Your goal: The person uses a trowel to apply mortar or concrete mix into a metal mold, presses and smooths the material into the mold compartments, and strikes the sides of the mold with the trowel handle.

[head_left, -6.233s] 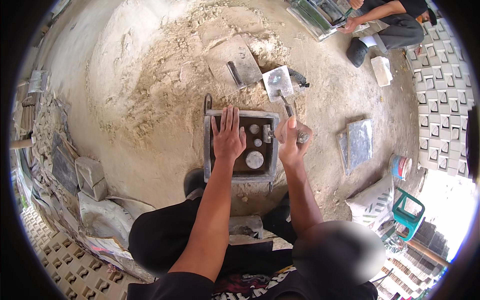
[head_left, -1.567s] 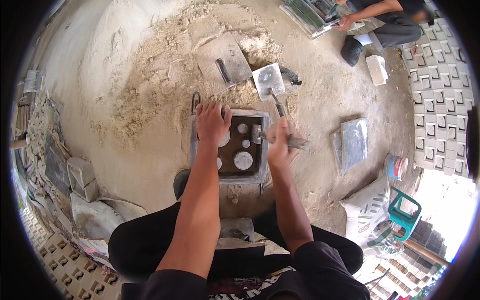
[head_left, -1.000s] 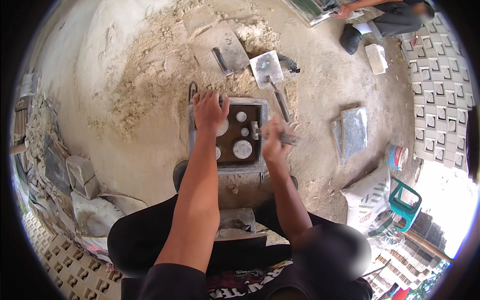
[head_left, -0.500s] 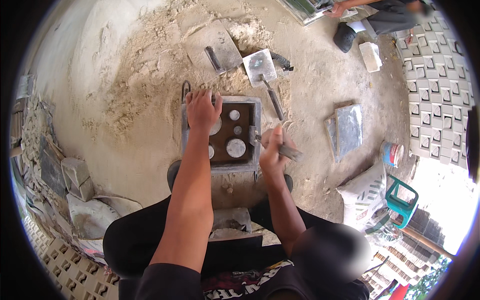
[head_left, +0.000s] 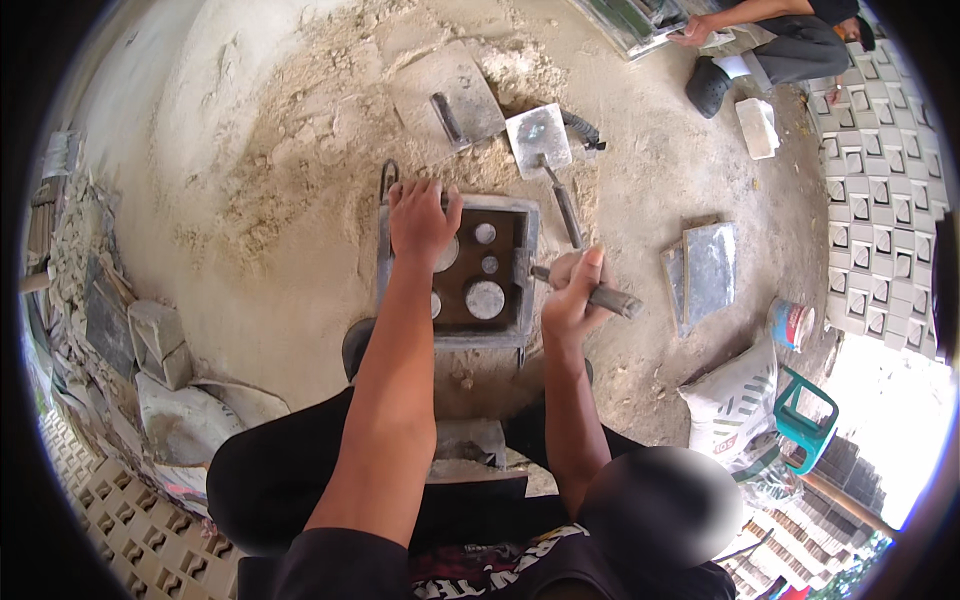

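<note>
On the ground in front of me lies a shallow square mould (head_left: 445, 341) with a grey metal rim. Its inside is dark brown, with several pale round discs of different sizes. My left hand (head_left: 425, 222) rests on its far left part, fingers stretched toward the far rim and thumb apart, covering part of a disc. My right hand (head_left: 572, 300), to the right of the mould, is wrapped round the thick handle of a hammer-like tool (head_left: 614, 300). The tool's grey head is at the mould's right rim; whether they touch I cannot tell.
Beyond the mould lie a square plate with a handle (head_left: 480, 90), a flat trowel (head_left: 540, 135) and loose sand. Grey slabs (head_left: 708, 265), a can (head_left: 790, 325), a sack (head_left: 728, 395) and a green stool (head_left: 805, 420) are to the right. A co-worker's hand (head_left: 694, 30) holds a frame at far right.
The whole view has shifted, so the mould sits slightly farther right in it. My right hand and the tool have moved a little rightward; my left hand stays on the mould.
</note>
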`<act>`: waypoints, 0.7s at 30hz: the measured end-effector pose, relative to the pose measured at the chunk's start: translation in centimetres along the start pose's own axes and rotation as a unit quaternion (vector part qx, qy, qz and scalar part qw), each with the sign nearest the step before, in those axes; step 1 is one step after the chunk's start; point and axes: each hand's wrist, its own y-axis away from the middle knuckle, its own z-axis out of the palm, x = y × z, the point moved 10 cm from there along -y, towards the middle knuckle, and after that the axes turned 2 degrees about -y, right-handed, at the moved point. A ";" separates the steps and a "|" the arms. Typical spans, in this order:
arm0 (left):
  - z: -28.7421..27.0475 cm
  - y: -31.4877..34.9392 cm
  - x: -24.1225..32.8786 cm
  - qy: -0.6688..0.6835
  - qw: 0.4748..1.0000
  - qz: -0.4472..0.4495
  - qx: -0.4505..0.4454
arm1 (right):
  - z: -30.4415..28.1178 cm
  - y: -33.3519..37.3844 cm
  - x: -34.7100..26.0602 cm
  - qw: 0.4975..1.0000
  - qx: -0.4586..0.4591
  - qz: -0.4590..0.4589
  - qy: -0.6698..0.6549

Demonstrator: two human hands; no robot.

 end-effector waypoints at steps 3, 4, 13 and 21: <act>0.5 0.0 -0.2 0.003 0.998 -0.021 -0.051 | 1.1 -0.5 2.1 0.999 0.001 -0.019 0.035; 0.3 0.0 0.1 -0.001 0.999 -0.016 -0.036 | 0.4 -0.8 2.1 1.000 0.015 -0.006 0.000; 0.3 0.1 -0.5 -0.002 0.999 -0.026 -0.032 | 2.2 -2.7 0.8 1.000 -0.010 -0.017 0.011; 0.7 0.0 -0.7 0.000 0.997 -0.036 -0.067 | 2.2 -3.5 1.1 1.000 0.000 -0.014 0.000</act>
